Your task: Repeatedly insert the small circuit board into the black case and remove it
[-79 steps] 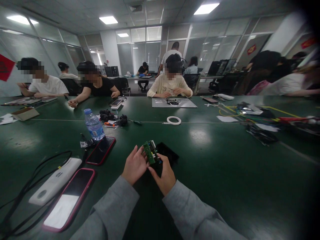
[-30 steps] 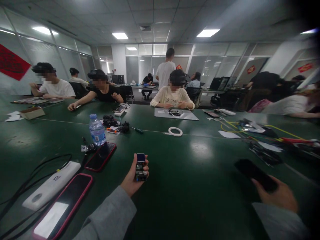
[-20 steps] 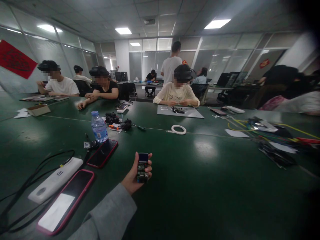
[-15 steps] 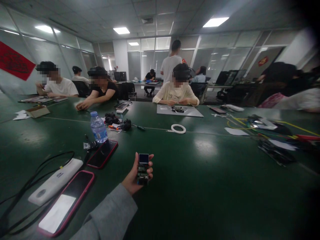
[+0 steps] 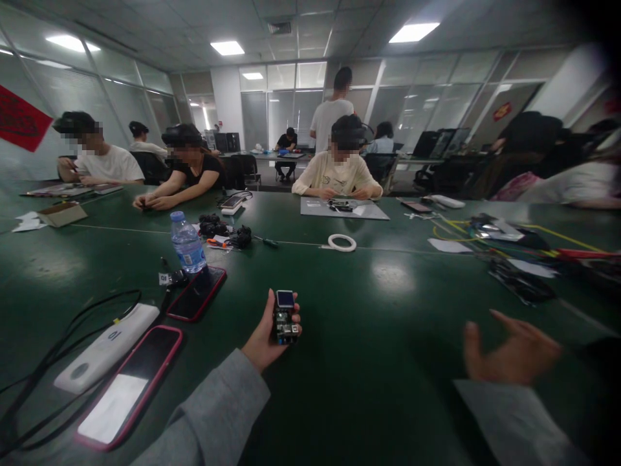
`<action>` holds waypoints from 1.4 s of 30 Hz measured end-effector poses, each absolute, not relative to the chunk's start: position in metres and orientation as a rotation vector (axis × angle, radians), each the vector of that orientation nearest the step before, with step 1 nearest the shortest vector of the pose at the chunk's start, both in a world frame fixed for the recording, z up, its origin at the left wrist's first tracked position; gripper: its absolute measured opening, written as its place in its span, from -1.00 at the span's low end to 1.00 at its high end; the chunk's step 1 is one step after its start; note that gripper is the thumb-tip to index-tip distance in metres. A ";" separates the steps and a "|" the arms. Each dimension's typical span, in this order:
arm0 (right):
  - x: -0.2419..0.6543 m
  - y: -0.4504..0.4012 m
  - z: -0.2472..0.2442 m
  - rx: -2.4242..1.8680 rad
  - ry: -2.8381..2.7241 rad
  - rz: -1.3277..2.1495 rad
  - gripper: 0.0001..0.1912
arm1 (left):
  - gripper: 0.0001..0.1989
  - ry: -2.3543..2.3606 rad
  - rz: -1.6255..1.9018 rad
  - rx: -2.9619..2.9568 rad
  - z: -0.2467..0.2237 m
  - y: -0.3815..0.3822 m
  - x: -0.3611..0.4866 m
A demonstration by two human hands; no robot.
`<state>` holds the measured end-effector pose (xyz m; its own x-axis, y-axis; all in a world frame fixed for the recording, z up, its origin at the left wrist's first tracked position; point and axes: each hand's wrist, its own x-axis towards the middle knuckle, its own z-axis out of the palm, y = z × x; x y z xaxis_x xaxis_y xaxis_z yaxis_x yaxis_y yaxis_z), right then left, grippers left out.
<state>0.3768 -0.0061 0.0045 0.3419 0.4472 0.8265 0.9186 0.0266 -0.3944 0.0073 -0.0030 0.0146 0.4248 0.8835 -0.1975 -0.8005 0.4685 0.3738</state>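
Note:
A small circuit board device (image 5: pixel 285 317) with a dark square screen at its top rests in my left hand (image 5: pixel 266 330), the thumb along one side and the fingertips curled round the other. Well to the right, my right hand (image 5: pixel 514 353) is over the green table (image 5: pixel 359 388), a little blurred, its thumb and forefinger apart and nothing seen in it. Left of my left forearm lie a phone in a pink case (image 5: pixel 130 388), a white power bank (image 5: pixel 109 349) and a second phone with a red edge (image 5: pixel 198 294).
A water bottle (image 5: pixel 187 243) stands behind the phones, near black cables (image 5: pixel 213 226) and a screwdriver (image 5: pixel 266 243). A white coil (image 5: pixel 342 243) lies mid-table. Wires and parts (image 5: pixel 519 278) cover the right side. People sit across the table.
My right hand has come into view from the right. My left hand has shifted slightly right and up with the device, and the view has moved a little.

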 end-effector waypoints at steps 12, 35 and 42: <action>0.107 -0.036 -0.013 -1.047 -2.071 -0.120 -0.59 | -0.42 0.485 1.065 0.277 0.009 0.001 0.000; 0.133 0.013 -0.030 -1.146 -1.485 0.703 -0.44 | -0.46 0.256 1.140 0.418 0.037 -0.006 -0.003; 0.149 0.022 -0.029 -1.110 -1.259 1.106 -0.52 | -0.54 0.714 1.234 0.703 0.015 0.003 -0.001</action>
